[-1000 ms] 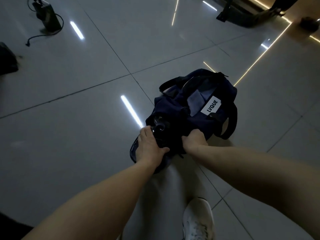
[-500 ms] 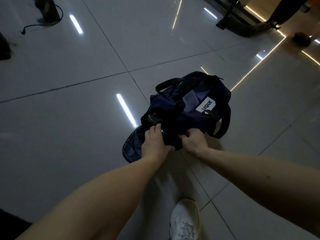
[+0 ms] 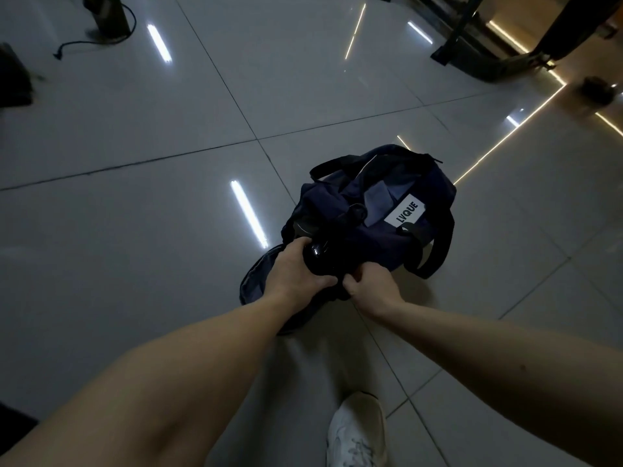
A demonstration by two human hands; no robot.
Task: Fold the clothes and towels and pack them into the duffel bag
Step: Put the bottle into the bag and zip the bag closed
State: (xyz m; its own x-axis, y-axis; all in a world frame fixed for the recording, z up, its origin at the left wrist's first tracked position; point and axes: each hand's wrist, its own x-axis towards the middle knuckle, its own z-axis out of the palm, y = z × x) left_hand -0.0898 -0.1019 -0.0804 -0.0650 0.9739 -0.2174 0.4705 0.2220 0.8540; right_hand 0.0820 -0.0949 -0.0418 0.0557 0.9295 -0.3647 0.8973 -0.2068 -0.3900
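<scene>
A navy duffel bag (image 3: 377,237) with a white "LVQUE" label (image 3: 405,214) and black straps lies on the tiled floor. Its near end pocket flap (image 3: 258,281) hangs open onto the floor. My left hand (image 3: 296,273) is wrapped around a dark, shiny round object (image 3: 318,261) at that end of the bag; what the object is stays unclear in the dim light. My right hand (image 3: 372,286) pinches the bag's dark fabric just right of the object. Pale blue cloth (image 3: 379,200) shows in the bag's top opening.
My white shoe (image 3: 357,433) stands near the bottom edge. A dark device with a trailing cable (image 3: 108,18) sits at the far left, another dark object (image 3: 13,79) at the left edge. A black stand base (image 3: 488,59) lies at the far right.
The end flap has dropped open onto the floor. My left hand has shifted from on top of the bag's end to around the dark round object, and my right hand has closed in beside it.
</scene>
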